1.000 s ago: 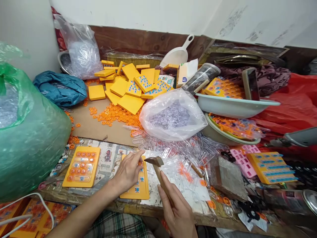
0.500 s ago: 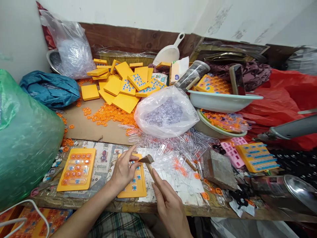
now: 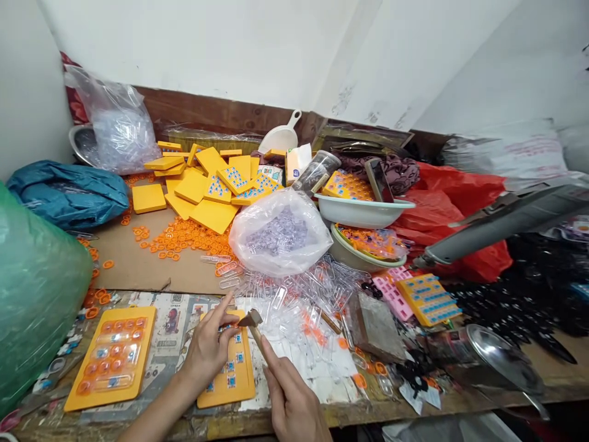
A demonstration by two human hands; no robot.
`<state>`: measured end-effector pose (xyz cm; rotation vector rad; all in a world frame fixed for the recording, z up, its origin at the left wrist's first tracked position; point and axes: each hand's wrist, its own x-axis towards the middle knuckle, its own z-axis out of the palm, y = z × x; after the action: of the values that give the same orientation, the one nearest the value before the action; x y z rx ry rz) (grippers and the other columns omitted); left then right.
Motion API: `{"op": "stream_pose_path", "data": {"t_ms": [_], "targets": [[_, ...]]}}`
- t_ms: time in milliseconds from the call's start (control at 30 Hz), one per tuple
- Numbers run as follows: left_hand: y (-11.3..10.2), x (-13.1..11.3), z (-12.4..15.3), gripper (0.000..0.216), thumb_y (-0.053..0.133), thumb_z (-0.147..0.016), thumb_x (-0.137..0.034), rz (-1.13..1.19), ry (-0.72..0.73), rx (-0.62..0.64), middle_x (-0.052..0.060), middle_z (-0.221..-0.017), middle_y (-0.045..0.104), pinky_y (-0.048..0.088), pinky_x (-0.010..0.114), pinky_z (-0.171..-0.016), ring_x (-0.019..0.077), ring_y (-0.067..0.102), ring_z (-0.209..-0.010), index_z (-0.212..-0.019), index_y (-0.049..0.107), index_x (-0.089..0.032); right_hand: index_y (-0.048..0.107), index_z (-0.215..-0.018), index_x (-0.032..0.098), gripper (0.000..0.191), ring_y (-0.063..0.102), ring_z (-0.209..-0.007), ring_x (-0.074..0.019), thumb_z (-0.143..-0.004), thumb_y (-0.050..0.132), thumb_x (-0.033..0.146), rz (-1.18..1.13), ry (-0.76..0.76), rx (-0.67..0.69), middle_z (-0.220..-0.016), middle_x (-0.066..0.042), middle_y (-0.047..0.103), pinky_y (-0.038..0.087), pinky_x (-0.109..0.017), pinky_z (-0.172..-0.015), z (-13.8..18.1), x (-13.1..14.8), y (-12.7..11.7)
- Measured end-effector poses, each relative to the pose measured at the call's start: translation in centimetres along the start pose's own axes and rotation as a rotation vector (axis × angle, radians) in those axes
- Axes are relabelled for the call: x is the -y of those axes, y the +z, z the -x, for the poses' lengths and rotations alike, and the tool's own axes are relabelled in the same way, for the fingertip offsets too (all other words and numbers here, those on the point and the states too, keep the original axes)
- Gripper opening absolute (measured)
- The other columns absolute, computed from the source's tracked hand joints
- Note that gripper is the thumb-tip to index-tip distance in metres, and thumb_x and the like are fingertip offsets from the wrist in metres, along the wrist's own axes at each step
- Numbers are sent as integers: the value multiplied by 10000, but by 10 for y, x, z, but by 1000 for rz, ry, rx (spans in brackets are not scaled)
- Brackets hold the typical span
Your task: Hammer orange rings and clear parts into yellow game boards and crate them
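Observation:
My right hand (image 3: 294, 396) grips the wooden handle of a small hammer (image 3: 251, 318), whose dark metal head is raised beside my left fingertips. My left hand (image 3: 209, 344) is over a yellow board (image 3: 243, 388), thumb and forefinger pinched together; what they hold, if anything, is too small to make out. Small blue-and-white pieces sit in rows on this board, its upper part partly covered by my hand. To the left lies a second yellow board (image 3: 78, 393) with orange rings and clear capsule-shaped covers on it.
A white bag (image 3: 239, 230) of clear pieces stands behind the hands, with loose clear parts (image 3: 317, 288) before it. Orange rings (image 3: 184, 239) and stacked yellow boards (image 3: 214, 215) lie behind. A grey block (image 3: 375, 325) is to the right; a green bag (image 3: 41, 294) bulges at left.
The camera view has swung up and to the right, so everything sits lower and further left. Both hands and the hammer keep nearly the same pose over the board.

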<state>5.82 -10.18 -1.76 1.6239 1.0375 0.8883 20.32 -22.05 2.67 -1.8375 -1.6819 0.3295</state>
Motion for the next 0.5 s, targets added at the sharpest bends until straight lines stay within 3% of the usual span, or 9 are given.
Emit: {"op": "stream_pose_path", "data": {"t_ms": [167,300,400,500], "targets": [[0,1,-1,547,499,-820,-135,-71,61,-23,26,-952,712,466,386,-920,208,645,-944,-1342,461,-294,500,-1362,267,424,658,-684,-129,-954,385,269,-10,-13,-38,-823,-58,668,527,-174,-676,-3,11,-7],[2,-1,1,579,495,-805,-110,-56,32,-10,26,-960,711,470,374,-916,199,648,-947,-1355,445,-283,519,-1344,284,423,668,-681,-139,-941,395,253,-71,36,8,-810,-51,684,538,-187,-653,-1,9,-1],[0,-6,2,621,513,-792,-115,-34,-28,13,30,-959,715,472,376,-923,197,652,-947,-1384,409,-273,545,-1319,297,408,675,-935,-174,-922,452,281,-240,141,10,-1055,-64,701,531,-244,-819,3,0,8],[-15,-5,-11,550,572,-787,-196,-75,-32,16,57,-1028,710,483,384,-920,220,644,-978,-1328,491,-251,583,-1283,251,441,605,-1112,-228,-861,574,380,-505,356,-128,-1255,-82,627,494,-320,-925,13,-15,19]]}}
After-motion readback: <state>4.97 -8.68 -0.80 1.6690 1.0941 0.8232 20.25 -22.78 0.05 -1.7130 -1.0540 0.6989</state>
